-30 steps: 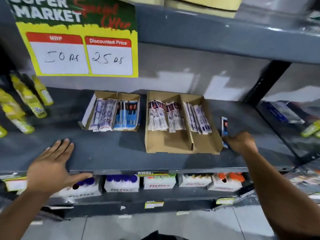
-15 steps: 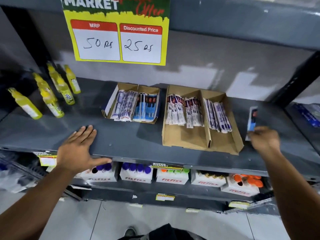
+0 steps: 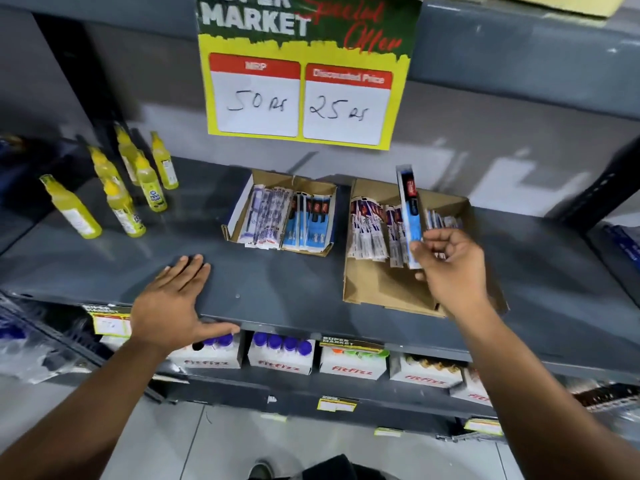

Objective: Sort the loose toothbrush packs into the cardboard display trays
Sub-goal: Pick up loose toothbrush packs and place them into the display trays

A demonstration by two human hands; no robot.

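Note:
Two cardboard display trays sit on the grey shelf (image 3: 277,285). The smaller left tray (image 3: 304,183) holds purple-white packs and blue packs. The larger right tray (image 3: 377,289) holds several purple-white packs in three compartments. My right hand (image 3: 450,268) is over the right tray, gripping the lower end of a blue toothbrush pack (image 3: 410,206) that stands nearly upright above the packs. My left hand (image 3: 173,303) lies flat on the shelf's front edge, fingers spread, holding nothing.
Several yellow bottles (image 3: 138,188) stand at the shelf's left. A yellow price sign (image 3: 301,98) hangs on the back wall above the trays. White FitFizz boxes (image 3: 351,363) line the shelf below. A dark upright post (image 3: 602,188) stands at the right.
My right hand has carried the blue pack leftward from beside the right tray to over it. The view has shifted so the shelf contents sit further right. My left hand stays on the shelf.

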